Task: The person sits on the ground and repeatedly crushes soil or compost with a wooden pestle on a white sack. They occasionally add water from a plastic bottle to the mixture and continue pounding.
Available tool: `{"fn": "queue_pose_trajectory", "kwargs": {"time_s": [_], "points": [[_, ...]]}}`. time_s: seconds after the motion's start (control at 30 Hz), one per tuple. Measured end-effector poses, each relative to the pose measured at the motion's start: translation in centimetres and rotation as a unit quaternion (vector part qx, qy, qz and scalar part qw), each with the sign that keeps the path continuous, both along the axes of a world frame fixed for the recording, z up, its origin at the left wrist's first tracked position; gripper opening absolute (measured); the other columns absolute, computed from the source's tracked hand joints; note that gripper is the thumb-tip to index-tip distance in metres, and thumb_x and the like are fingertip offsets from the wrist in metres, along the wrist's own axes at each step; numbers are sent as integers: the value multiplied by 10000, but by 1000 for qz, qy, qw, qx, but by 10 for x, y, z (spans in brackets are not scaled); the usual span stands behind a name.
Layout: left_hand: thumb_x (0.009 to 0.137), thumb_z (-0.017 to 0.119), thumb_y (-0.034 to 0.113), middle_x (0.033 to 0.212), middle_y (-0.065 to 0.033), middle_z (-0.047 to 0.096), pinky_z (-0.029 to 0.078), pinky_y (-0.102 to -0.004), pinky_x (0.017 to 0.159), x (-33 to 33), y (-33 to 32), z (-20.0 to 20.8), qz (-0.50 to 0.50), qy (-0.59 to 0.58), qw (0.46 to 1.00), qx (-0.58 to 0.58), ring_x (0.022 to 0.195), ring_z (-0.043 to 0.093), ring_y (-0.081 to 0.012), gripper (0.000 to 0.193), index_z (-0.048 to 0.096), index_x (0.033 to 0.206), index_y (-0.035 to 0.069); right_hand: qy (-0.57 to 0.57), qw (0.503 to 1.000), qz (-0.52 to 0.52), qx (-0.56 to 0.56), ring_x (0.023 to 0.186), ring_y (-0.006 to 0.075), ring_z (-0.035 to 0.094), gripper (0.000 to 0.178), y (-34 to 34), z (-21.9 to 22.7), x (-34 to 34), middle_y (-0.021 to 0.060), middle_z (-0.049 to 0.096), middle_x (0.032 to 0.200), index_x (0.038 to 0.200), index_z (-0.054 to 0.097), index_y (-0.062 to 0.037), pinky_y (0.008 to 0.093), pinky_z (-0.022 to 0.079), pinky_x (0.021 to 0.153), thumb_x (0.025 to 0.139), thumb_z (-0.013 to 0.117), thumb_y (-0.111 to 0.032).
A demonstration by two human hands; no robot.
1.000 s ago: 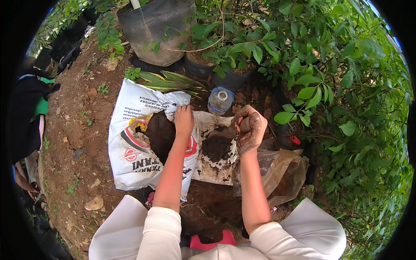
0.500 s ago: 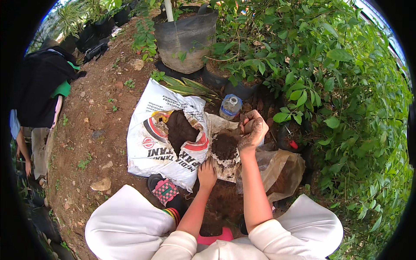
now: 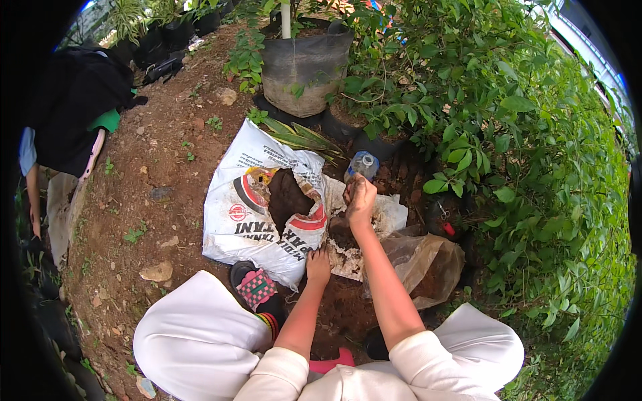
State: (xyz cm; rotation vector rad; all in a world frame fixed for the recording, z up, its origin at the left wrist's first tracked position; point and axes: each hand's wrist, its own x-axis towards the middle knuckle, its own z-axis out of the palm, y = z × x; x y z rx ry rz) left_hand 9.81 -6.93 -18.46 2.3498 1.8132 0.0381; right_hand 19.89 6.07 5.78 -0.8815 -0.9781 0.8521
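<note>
Smeared with soil, my right hand point(image 3: 361, 200) is closed in a fist above a small torn white bag point(image 3: 352, 264); whatever is inside the fist is hidden. Dark soil point(image 3: 341, 232) fills the small bag's opening, partly behind my right wrist. My left hand point(image 3: 317, 267) rests with fingers extended where the small bag meets the lower right edge of a large white printed sack point(image 3: 224, 227). That sack lies on the ground with a ragged hole torn in its top, and dark soil point(image 3: 287, 197) shows inside.
A clear plastic bottle point(image 3: 363, 164) stands just beyond my right hand. Right of the small bag lies a crumpled translucent plastic bag point(image 3: 428, 264). Red-handled scissors point(image 3: 447, 227) are by the bushes point(image 3: 535, 200). Behind stands a black grow bag point(image 3: 304, 73). Another person point(image 3: 67, 113) is at left.
My right fist has moved left and slightly away from me, to just in front of the bottle. My left hand stays at the sack's edge. The whole view has shifted a little.
</note>
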Motion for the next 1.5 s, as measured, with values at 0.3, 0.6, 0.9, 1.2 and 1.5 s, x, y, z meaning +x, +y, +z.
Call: {"fn": "queue_pose_trajectory", "kwargs": {"time_s": [0.3,0.6,0.9,1.2,1.5], "points": [[717,653,325,1315,-58,435,258,-386,1028,10,-2,8,9,15,1000,-2,1140,429,-182,698,406,1301,33,-77,991,-69,81,455,59,331,581,-3,-25,3,-26,345,513,627,427,-13,213,263,416,890,393,-530],[861,387,116,1375,-66,376,246,-391,1052,4,-6,3,55,21,998,-27,1143,443,-197,479,370,1333,37,-18,974,212,-78,523,72,403,607,-3,14,29,1,414,615,736,521,-20,204,285,442,785,512,-625],[889,393,166,1430,-48,326,272,-408,1003,31,25,12,-4,191,978,-84,1142,484,-177,511,311,1388,91,-10,989,-69,-134,666,79,440,176,-19,-41,60,-24,455,716,738,457,-84,225,370,615,759,624,-29],[903,405,228,1259,-54,508,276,-388,968,34,40,10,50,198,967,-154,1122,492,-157,500,346,1359,33,131,991,21,-5,425,133,329,267,-18,-27,79,3,325,480,567,364,-95,292,321,465,760,546,-127],[902,390,178,1195,-39,545,255,-422,980,28,42,10,67,223,954,-189,1118,494,-187,372,498,1249,97,95,977,171,-84,436,110,301,270,-13,-57,43,12,338,496,591,365,-69,267,261,437,756,550,-174]]}}
